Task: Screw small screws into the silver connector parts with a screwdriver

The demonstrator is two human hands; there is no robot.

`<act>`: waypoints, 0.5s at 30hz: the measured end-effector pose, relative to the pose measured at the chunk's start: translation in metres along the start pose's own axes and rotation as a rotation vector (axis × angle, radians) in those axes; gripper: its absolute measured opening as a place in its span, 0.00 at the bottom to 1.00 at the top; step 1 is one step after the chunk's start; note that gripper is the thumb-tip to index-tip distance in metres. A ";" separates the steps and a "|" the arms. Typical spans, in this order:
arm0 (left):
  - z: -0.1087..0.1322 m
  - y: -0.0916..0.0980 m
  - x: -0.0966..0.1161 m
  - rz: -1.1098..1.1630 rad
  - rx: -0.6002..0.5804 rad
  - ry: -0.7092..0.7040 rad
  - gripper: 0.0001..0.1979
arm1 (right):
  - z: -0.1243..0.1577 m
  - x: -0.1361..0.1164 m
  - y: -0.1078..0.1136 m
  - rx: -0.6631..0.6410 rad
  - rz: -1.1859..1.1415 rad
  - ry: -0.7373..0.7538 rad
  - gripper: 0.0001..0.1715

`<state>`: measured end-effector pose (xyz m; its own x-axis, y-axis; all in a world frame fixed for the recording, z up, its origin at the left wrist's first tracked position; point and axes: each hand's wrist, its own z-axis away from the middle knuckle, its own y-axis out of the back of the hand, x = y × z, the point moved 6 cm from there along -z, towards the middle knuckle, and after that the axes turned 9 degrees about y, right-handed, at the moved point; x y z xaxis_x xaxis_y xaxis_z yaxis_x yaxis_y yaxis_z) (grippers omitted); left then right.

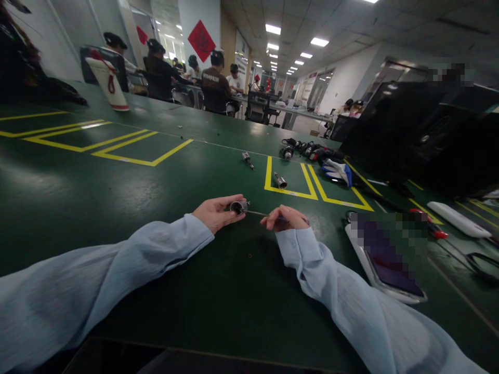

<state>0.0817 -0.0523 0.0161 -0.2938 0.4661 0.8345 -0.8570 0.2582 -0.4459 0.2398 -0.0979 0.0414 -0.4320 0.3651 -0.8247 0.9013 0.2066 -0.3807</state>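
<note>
Pinching small metal cylinder [238, 206] in left hand [216, 213]; closing right hand [286, 218] around thin driver [258, 212]; tip meeting cylinder end just beyond left fingertips, both low over green table [117, 208]; probably working an end fastener; needing steady, in-line pressure.

- "PUMPKIN", in pale capitals, across the back of the brown shirt [213, 79] of a person seated beyond the far edge of the bench;
- a red mark shaped like the figure 8 on the white container [107, 83] near the far left corner of the bench;
- a dark character on the red diamond sign [201, 40] on the pillar, too blurred to read;
- print on the wall poster [241, 54], too small to read.
</note>
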 end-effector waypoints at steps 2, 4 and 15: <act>0.001 0.000 0.001 -0.075 -0.015 -0.041 0.23 | -0.001 0.001 0.002 0.008 -0.018 0.014 0.15; 0.002 0.000 0.003 -0.191 -0.011 -0.085 0.26 | -0.001 0.000 0.004 0.021 -0.028 0.030 0.15; 0.002 -0.001 0.007 -0.431 0.030 -0.210 0.26 | 0.011 -0.017 -0.010 -0.015 0.471 0.215 0.19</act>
<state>0.0797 -0.0507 0.0231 0.0145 0.1405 0.9900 -0.9306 0.3642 -0.0380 0.2389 -0.1163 0.0546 0.0226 0.5993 -0.8002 0.9997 -0.0127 0.0186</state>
